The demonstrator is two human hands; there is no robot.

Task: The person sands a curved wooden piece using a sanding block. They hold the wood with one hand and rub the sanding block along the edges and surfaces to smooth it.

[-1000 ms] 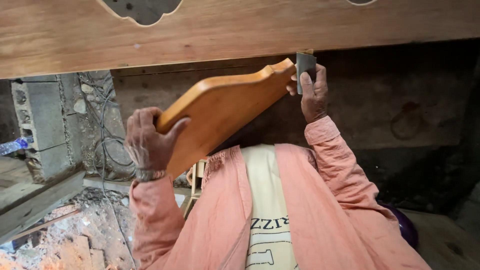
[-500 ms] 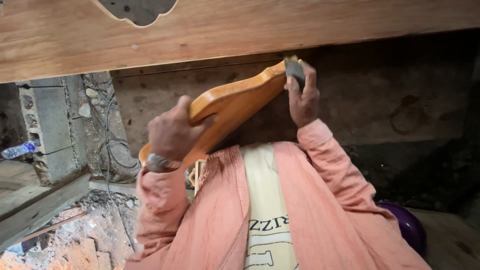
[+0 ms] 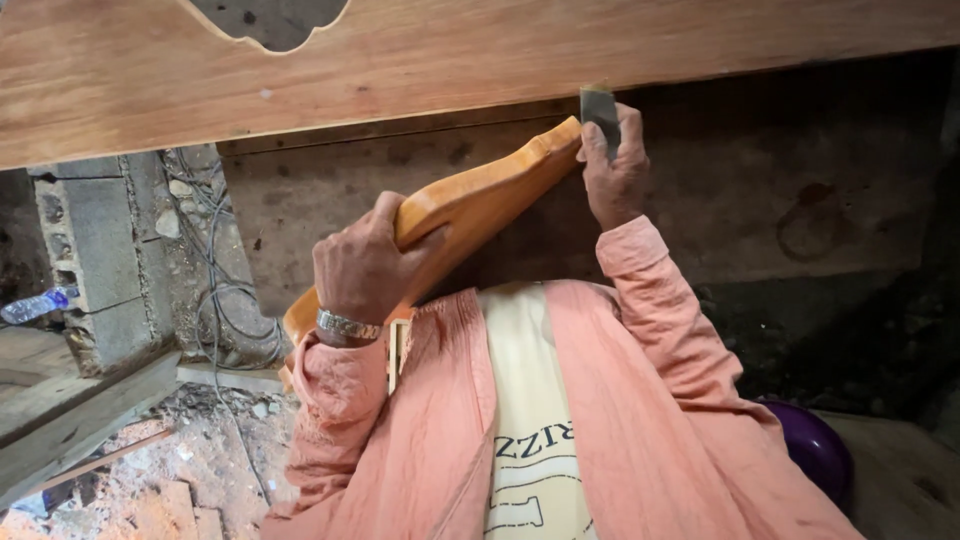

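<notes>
Leftmost, a clear plastic bottle (image 3: 35, 303) lay beside a grey concrete block pillar (image 3: 95, 260), with dark cables (image 3: 215, 270) hanging down the rough wall next to it and reddish rubble and wood offcuts (image 3: 150, 480) strewn on the ground below. Further right, the left hand (image 3: 362, 270), a metal watch band (image 3: 348, 325) at its wrist, was clenched over the upper edge of a smooth, orange-brown curved wooden panel (image 3: 470, 205), the fingers wrapped over the rim and the thumb pressed to the face. The panel was held tilted in the air before the chest, its lower end near the left forearm and its shaped upper end raised just under a long pale timber board with a scalloped cut-out (image 3: 480, 60) that spanned the top of the view. The piece was judged stiff and solid, moderately light since it was carried by one hand, and somewhat slippery where the finish was smooth; its edges were judged the surest place for a hold, as the broad face offered little purchase. At the upper end, the right hand (image 3: 612, 175) was closed around a small flat grey metal scraper blade (image 3: 600, 108), whose edge was set against the panel's tip. Farther right, a dark stained wall (image 3: 800, 200) was seen, and a rounded purple object (image 3: 815, 450) lay low beside the pink sleeve (image 3: 690, 360).
</notes>
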